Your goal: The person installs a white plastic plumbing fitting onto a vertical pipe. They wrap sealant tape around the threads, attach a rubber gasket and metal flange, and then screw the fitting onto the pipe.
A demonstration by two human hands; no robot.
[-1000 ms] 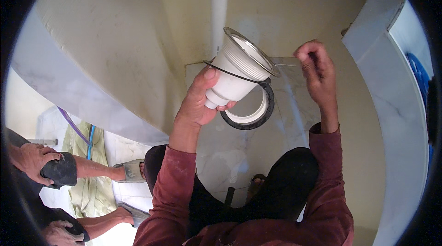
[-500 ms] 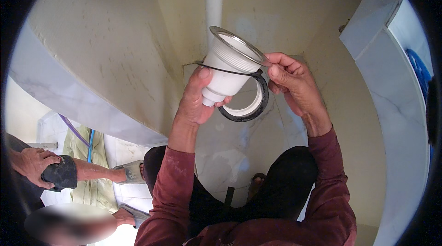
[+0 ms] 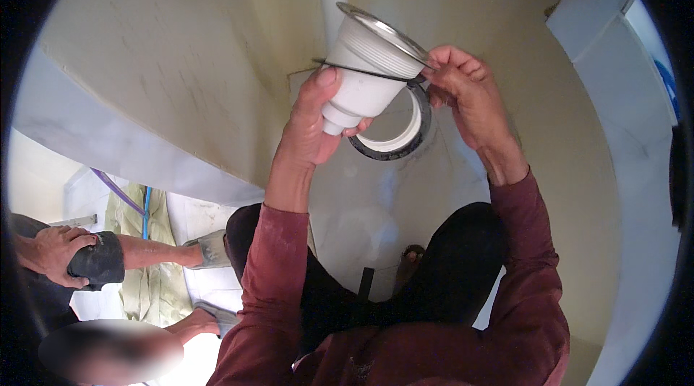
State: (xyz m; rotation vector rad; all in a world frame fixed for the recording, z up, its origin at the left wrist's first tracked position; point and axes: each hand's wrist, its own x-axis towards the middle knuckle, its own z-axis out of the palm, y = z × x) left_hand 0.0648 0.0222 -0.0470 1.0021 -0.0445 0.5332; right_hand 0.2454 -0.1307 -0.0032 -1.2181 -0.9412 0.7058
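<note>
The left hand (image 3: 314, 118) is clamping round the lower body of a white drain (image 3: 365, 91), holding it in the air above the floor (image 3: 347, 198). The drain is tilting, its shiny metal rim (image 3: 383, 25) sloping down toward the right. Under the rim the body is showing screw ridges, then smoothing and narrowing to a short spout. A thin black band (image 3: 369, 71) is circling its middle, and a black-and-white ring (image 3: 392, 153) is showing beside it (what is supporting the ring is hidden). The right hand (image 3: 470, 89) is pinching the rim's right edge, thumb and fingers drawn together.
</note>
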